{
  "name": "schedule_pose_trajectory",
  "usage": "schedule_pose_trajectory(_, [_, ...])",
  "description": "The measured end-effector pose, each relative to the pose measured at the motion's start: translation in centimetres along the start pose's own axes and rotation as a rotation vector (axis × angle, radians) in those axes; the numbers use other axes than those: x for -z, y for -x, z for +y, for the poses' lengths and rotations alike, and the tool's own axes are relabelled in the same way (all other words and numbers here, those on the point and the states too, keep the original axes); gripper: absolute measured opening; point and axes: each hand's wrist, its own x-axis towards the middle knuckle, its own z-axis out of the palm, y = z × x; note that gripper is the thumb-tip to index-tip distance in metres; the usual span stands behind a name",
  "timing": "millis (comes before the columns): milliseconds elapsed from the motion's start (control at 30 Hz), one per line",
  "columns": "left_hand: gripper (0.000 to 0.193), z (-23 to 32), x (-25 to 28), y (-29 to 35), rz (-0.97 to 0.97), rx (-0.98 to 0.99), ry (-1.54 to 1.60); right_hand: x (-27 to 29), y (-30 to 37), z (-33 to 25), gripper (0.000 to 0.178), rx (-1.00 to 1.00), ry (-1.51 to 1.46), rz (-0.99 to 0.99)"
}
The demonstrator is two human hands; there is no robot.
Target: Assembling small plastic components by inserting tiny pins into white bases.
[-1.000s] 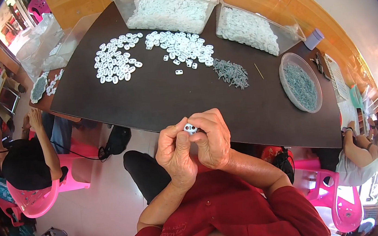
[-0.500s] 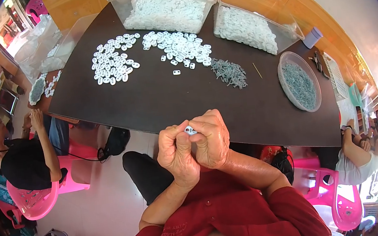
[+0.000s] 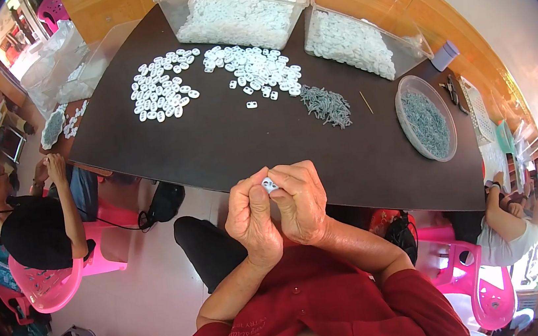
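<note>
Pinched between the fingertips of both hands is a small white plastic piece with dark holes (image 3: pixel 270 185), just off the table's near edge. My left hand (image 3: pixel 253 219) is closed, thumb and forefinger on the piece's left end. My right hand (image 3: pixel 301 203) is closed too, gripping its right end; the fingers hide part of it. Beyond them on the dark table (image 3: pixel 227 149) lie a pile of white oval pieces (image 3: pixel 161 91), a pile of small white two-holed pieces (image 3: pixel 254 67) and a heap of grey-green screw-like pins (image 3: pixel 327 106).
Two clear bins of white pieces (image 3: pixel 238 15) (image 3: pixel 348 43) line the back. At the right are a round tub of pins (image 3: pixel 426 120), pliers (image 3: pixel 454 94), a purple-grey container (image 3: pixel 444 55) and a thin yellowish stick (image 3: pixel 366 102). One person (image 3: pixel 29 222) sits left, another (image 3: pixel 521 225) right.
The held white piece has tilted slightly between my fingertips, and its holes face up more. Both hands stay in almost the same place.
</note>
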Motion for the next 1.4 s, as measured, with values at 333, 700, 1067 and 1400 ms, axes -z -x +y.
schedule_pose_trajectory(333, [0.028,0.3,-0.9,-1.6,-0.212,0.125,0.069,2.6,-0.5,2.6,0.019,-0.218,-0.086,-0.111])
schedule_pose_trajectory(700, [0.016,-3.5,-0.2,-13.5,-0.345,-0.554,-0.944,9.7,-12.8,19.1,0.01,-0.083,0.588,0.037])
schedule_pose_trajectory(1067, [0.009,-6.6,-0.4,-15.3,-0.47,-0.563,-1.124,12.0,-16.0,22.6,0.011,-0.004,0.923,-0.052])
schedule_pose_trajectory(1400, [0.014,-5.9,0.5,-15.6,-0.603,-0.459,-0.981,6.9,-8.9,12.5,0.014,0.133,0.398,-0.284])
